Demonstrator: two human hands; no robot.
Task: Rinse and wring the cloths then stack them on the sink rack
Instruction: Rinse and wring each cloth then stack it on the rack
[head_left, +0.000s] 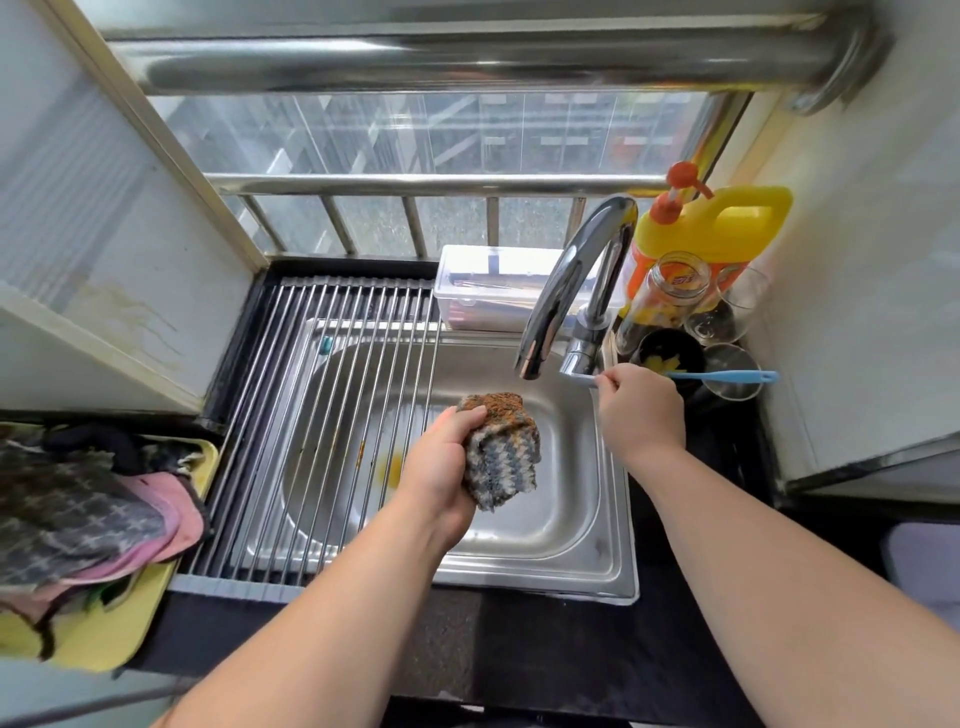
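Observation:
My left hand (447, 457) grips a folded grey-and-white striped cloth (501, 454) with an orange-brown top, held over the steel sink (524, 540) just below the faucet spout (563, 291). No water runs from the spout. My right hand (641, 408) pinches the thin faucet lever (576, 375) at the tap's base. A roll-up metal rack (322, 415) covers the sink's left half and is bare. A pile of cloths (83, 514), dark patterned ones over pink ones, lies on a yellow tray (111, 639) at the left.
A clear plastic box (483, 291) stands behind the sink. At the right are a yellow detergent jug (711, 228), a glass jar (670, 296), glasses (727, 322) and a blue-handled brush (727, 376). A window railing (415, 184) runs behind. Yellow scraps (392, 470) lie in the basin.

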